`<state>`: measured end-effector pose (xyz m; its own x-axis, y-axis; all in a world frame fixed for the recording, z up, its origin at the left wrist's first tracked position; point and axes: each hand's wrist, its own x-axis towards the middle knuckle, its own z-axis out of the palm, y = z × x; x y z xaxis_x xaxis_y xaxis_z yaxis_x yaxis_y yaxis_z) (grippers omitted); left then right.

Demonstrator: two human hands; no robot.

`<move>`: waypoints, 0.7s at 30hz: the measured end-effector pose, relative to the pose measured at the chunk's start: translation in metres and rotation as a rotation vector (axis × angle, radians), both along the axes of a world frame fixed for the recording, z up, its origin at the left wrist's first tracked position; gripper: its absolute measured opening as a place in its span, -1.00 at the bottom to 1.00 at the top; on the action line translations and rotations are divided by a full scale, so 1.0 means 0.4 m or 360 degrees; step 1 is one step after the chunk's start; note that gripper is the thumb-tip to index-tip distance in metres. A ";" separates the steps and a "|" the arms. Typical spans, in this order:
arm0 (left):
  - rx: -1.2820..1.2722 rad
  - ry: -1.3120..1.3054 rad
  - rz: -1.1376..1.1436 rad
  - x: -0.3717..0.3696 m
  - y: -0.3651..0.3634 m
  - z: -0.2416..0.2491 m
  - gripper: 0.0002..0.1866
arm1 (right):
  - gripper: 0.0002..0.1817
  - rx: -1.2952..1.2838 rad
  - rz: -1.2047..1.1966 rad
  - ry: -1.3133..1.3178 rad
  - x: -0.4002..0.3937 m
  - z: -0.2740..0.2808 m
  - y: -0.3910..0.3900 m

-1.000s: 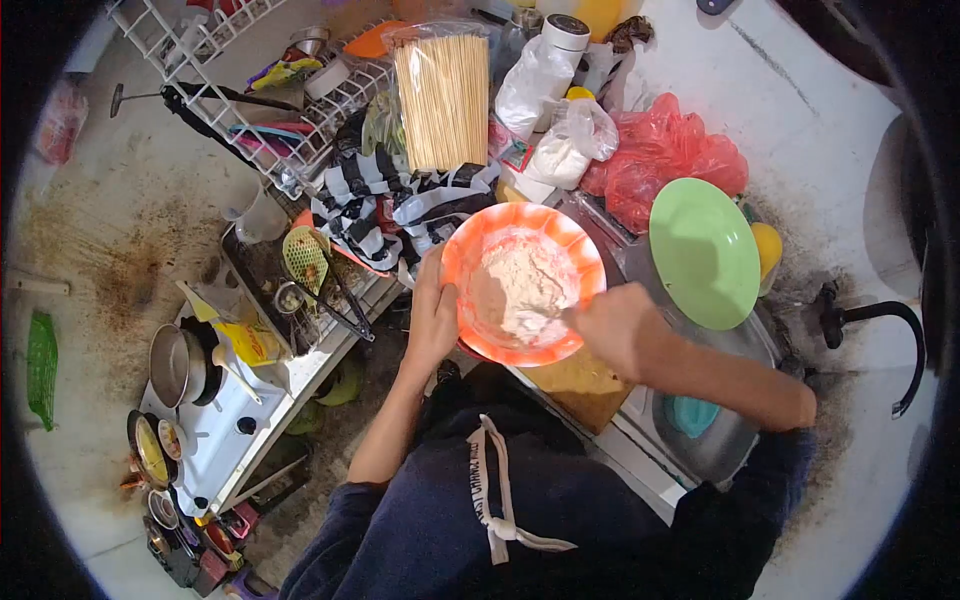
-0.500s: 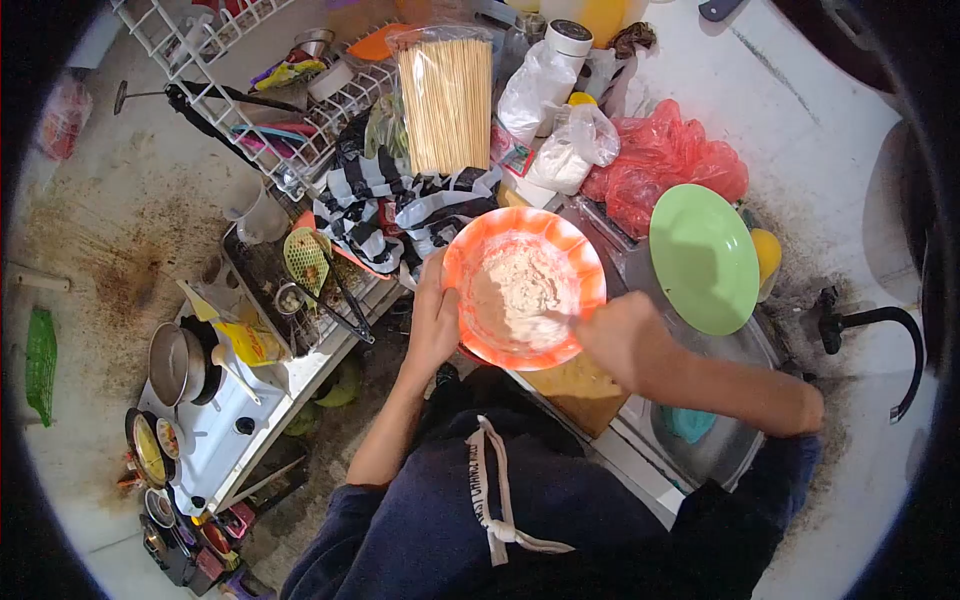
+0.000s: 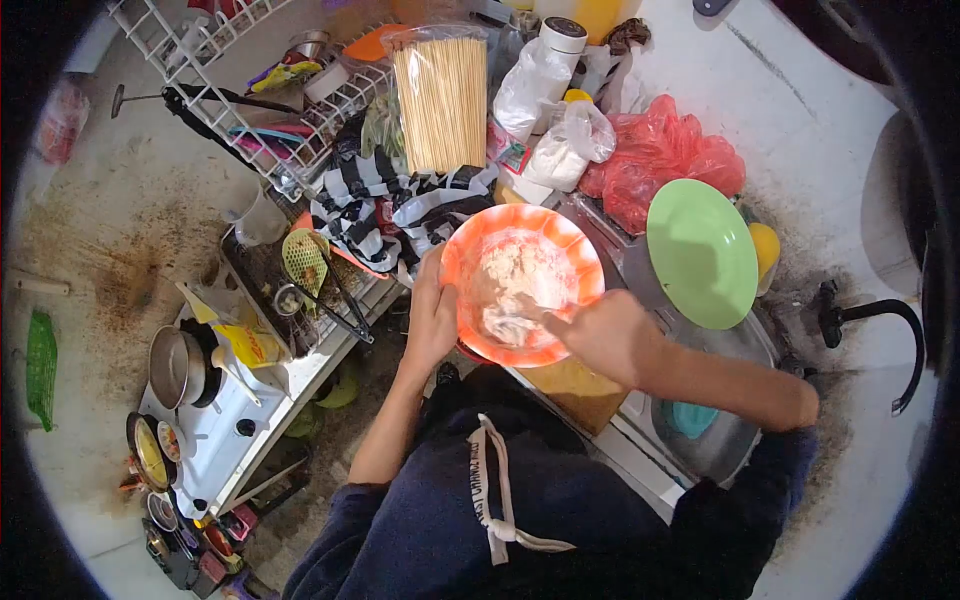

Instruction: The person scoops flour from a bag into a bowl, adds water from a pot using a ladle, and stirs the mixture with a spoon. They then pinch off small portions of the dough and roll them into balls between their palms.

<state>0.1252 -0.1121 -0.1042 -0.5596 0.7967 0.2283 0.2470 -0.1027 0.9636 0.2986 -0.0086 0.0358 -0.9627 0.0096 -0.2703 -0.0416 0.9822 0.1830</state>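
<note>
An orange bowl with a wavy rim [image 3: 585,262] holds a pale, lumpy mixture [image 3: 515,275]. My left hand [image 3: 432,312] grips the bowl's left rim. At the bowl's lower right, my right hand [image 3: 605,335] is closed, its fingers wrapped round something thin that reaches into the mixture; its shape is too blurred to name. The bowl is above a wooden board [image 3: 580,395], of which the near part shows.
Right of the bowl, a green oval plate [image 3: 702,254] lies by the sink [image 3: 735,440] and black faucet [image 3: 880,315]. Beyond are a red plastic bag [image 3: 665,160] and packed skewers [image 3: 440,105]. A stove [image 3: 215,440] with pans stands left.
My right hand has shifted slightly left and down at the bowl's edge. The mixture's surface looks different, with a smeared patch near the lower side. My left hand keeps its grip.
</note>
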 end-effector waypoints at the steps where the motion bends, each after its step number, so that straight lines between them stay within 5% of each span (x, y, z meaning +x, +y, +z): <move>1: 0.0023 -0.0025 -0.0035 0.000 0.000 0.006 -0.54 | -0.71 -0.0001 -0.0002 0.0001 0.018 0.003 0.030; 3: -0.0015 -0.0011 -0.0060 -0.004 -0.003 -0.003 -0.54 | -0.76 0.0101 0.0188 0.0516 0.033 0.000 0.112; 7: -0.0083 0.0109 0.0020 0.011 -0.004 0.026 -0.53 | -0.70 0.0286 -0.0378 -0.0007 -0.053 -0.072 0.120; 11: -0.0039 0.0119 0.0066 0.015 0.000 0.016 -0.52 | -0.71 0.0060 -0.0264 0.0143 -0.038 -0.097 0.019; 16: -0.0015 0.0103 0.0068 0.006 0.005 -0.021 -0.52 | -0.73 -0.0053 -0.0174 -0.0300 0.000 0.034 0.047; 19: -0.0046 0.0037 -0.0023 0.006 0.001 0.014 -0.53 | -0.73 -0.0090 -0.0052 0.0286 0.018 0.021 0.119; 21: -0.0030 0.0070 -0.0048 0.004 0.009 0.019 -0.54 | -0.72 0.0040 -0.0204 0.0232 -0.028 -0.038 0.098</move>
<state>0.1267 -0.1086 -0.0965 -0.5247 0.8177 0.2369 0.2862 -0.0926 0.9537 0.2872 0.0307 0.0205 -0.9821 0.1394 -0.1265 0.1120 0.9728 0.2027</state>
